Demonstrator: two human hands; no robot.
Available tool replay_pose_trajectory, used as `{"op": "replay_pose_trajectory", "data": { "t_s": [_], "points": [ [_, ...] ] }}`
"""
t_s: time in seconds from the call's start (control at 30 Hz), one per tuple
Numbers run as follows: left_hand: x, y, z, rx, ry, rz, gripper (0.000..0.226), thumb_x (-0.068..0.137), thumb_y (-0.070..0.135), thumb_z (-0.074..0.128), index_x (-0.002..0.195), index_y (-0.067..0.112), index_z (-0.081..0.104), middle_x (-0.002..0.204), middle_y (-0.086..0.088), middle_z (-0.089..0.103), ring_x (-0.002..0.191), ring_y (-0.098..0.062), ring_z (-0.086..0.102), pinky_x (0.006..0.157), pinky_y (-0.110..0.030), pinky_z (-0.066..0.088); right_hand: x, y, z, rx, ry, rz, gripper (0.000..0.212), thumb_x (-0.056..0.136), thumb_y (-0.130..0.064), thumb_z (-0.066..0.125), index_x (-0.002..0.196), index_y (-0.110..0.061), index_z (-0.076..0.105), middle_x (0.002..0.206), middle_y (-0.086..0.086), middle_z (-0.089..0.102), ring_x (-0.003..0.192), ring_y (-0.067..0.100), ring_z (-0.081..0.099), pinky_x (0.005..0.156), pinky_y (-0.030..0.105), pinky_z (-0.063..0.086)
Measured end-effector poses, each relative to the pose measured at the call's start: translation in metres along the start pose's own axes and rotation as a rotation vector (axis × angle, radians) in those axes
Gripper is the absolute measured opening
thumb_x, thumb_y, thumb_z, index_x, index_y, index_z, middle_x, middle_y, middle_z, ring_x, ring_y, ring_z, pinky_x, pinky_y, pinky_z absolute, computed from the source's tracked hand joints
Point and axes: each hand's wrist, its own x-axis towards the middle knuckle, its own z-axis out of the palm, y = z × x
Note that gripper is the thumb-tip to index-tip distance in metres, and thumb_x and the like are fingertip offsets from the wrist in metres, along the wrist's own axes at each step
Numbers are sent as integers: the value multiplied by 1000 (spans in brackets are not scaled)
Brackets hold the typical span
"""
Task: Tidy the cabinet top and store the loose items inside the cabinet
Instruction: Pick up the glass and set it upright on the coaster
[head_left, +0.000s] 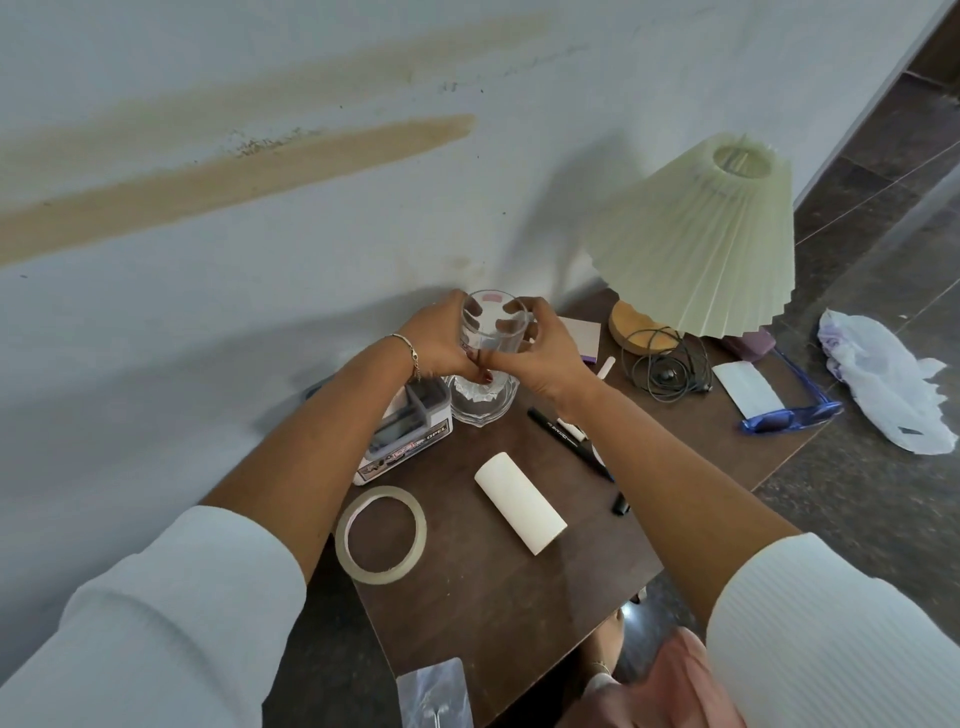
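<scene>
White sleeves (156, 623) are framing the near corners, and between them a clear packet (434, 693) is lying at the near edge of the table (467, 597). Farther in, tape (376, 576) is lying flat beside a white roll (519, 501) on its side, while a black pen (563, 439) and a black cap (620, 505) are lying to the right. Beyond the tape a white box (410, 436) is sitting just beside a clear dish (483, 402).

Over that dish both grips are grasping the glass (493, 325). The left grip (439, 343) is wrapping its left side and the right grip (545, 353) its right side. Fingers are curling round the far wall and showing through it, and the thumbs are meeting low on the near wall. The glass is standing upright between the palms; whether its base is touching the dish I cannot tell.

Behind, a lamp (701, 234) is standing by a coiled cable (667, 371), with sunglasses (789, 415) lying at the right edge.
</scene>
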Motion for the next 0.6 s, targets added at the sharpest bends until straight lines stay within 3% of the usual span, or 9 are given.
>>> {"op": "replay_pose_trajectory", "data": {
  "t_s": [0.07, 0.13, 0.4, 0.6],
  "points": [
    [-1, -3, 2, 19, 40, 32, 99, 52, 19, 91, 131, 11, 33, 117, -7, 58, 101, -20, 56, 85, -27, 45, 3, 1, 2, -29, -36, -11, 68, 62, -14, 88, 118, -16, 50, 112, 3, 65, 105, 18, 63, 95, 39, 52],
    [-3, -7, 4, 34, 61, 57, 106, 51, 20, 91, 136, 13, 28, 117, -5, 58, 99, -17, 55, 82, -25, 44, 4, 3, 3, -70, -58, -22, 71, 62, -17, 89, 121, -17, 49, 116, 3, 64, 108, 19, 61, 97, 43, 51],
    [-3, -14, 16, 140, 62, 89, 101, 55, 28, 86, 137, 31, 26, 111, -2, 59, 92, -15, 55, 74, -26, 44, 6, 16, 4, -179, -74, -55, 72, 63, -19, 87, 123, -21, 48, 115, -1, 64, 105, 16, 62, 97, 39, 51],
    [0, -10, 23, 161, 93, 83, 94, 61, 28, 84, 135, 29, 27, 116, -4, 60, 91, -15, 55, 74, -26, 43, 10, 18, -2, -251, -84, -94, 76, 65, -14, 85, 130, -18, 45, 123, 1, 61, 114, 19, 58, 101, 41, 47]
  ]
}}
